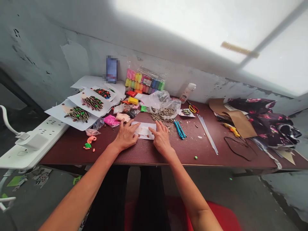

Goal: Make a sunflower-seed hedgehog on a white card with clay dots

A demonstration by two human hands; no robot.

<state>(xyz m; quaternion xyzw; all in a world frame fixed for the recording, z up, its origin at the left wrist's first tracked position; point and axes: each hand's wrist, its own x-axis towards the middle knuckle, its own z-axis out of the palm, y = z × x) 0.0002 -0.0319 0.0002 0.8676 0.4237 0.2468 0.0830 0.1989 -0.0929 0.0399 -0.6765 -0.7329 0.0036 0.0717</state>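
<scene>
Both my hands rest on a small white card (147, 136) near the table's front edge. On the card lies a flattened pale clay shape (143, 129) with small brown pieces along its lower edge. My left hand (125, 134) has its fingers spread at the card's left side. My right hand (162, 136) lies at the right side, index finger stretched onto the clay, fingers apart. Just behind is a heap of striped seeds (166, 114). Blue-handled pliers (180, 129) lie right of my right hand. Pale pink clay (123, 117) sits behind my left hand.
Paper sheets with finished seed hedgehogs (92, 103) are stacked left, beside a power strip (31, 144). Bagged coloured clay (144, 81) leans on the wall near a bottle (187, 92). Right are scissors (193, 108), glue sticks (208, 134), a yellow glue gun (231, 129) and floral cloth (271, 123).
</scene>
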